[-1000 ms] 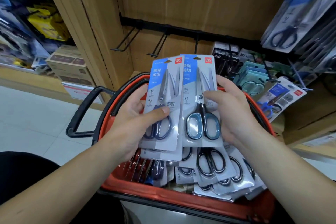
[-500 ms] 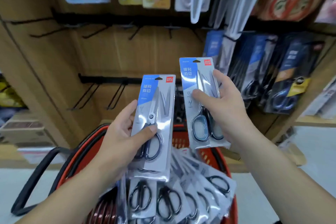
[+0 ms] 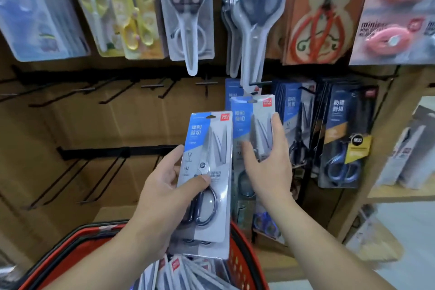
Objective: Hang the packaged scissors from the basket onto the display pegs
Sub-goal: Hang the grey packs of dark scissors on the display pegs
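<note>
My left hand [image 3: 162, 195] grips a small stack of blue-and-grey scissors packs [image 3: 207, 172], thumb across the front, held upright above the red basket [image 3: 240, 263]. My right hand [image 3: 268, 167] holds another scissors pack [image 3: 254, 120] up against the display, its hang hole right at the tip of a black peg [image 3: 259, 83]. Whether the hole is on the peg I cannot tell. More packs [image 3: 186, 271] lie in the basket below.
Empty black pegs [image 3: 131, 87] line the wooden back panel at left, with a lower row [image 3: 98, 172] beneath. Dark scissors packs [image 3: 343, 134] hang at right. Other packaged scissors [image 3: 186, 12] dangle from the upper row, close above my right hand.
The view has tilted up from the basket to the display. My right hand has lifted its pack up and right to a peg; my left hand has risen with its stack.
</note>
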### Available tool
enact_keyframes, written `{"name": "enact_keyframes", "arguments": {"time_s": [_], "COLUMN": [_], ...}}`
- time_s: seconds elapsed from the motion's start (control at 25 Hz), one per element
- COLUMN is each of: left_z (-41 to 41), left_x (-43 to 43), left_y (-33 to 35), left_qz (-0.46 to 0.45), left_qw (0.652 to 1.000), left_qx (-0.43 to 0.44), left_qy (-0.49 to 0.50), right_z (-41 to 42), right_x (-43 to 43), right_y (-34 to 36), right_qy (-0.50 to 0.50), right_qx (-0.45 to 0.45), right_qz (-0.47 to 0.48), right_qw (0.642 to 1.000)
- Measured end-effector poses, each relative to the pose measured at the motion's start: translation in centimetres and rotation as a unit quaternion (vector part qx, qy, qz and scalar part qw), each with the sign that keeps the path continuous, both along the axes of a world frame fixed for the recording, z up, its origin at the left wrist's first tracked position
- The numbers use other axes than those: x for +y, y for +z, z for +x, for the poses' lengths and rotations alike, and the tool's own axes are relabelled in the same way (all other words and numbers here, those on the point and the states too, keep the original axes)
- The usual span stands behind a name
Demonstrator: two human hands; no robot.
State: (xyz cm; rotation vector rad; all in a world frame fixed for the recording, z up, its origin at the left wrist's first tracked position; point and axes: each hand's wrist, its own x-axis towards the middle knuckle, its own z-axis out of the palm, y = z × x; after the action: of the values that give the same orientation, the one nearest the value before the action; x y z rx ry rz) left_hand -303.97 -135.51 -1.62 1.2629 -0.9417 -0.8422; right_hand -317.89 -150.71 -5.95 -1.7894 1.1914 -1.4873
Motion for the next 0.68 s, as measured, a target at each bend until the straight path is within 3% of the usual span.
{"name": "enact_keyframes", "arguments": {"time_s": [0.24,0.52,0.68], "left_z": [-1.1,-2.0,-1.1], "left_x": [-1.5,-1.0,-0.5], "left_y": [0.6,0.1,0.0], "left_qz": [0.003,-0.003,-0.007], "left_qw": [1.0,1.0,1.0], "left_qx": [-0.015,-0.02,-0.015], "left_qy": [0.007,0.019,0.024], "right_z": [-0.3,-0.7,0.0], "right_x": [-1.7,-2.4,-2.4], "right_y": [-1.9,-1.2,-1.0], "right_qy": [-0.011,-0.023,-0.004], "right_qx": [0.067,0.066,0.084], "right_qz": [-0.06,-0.068,-0.119], "right_qw": [0.996,0.995,0.989]}}
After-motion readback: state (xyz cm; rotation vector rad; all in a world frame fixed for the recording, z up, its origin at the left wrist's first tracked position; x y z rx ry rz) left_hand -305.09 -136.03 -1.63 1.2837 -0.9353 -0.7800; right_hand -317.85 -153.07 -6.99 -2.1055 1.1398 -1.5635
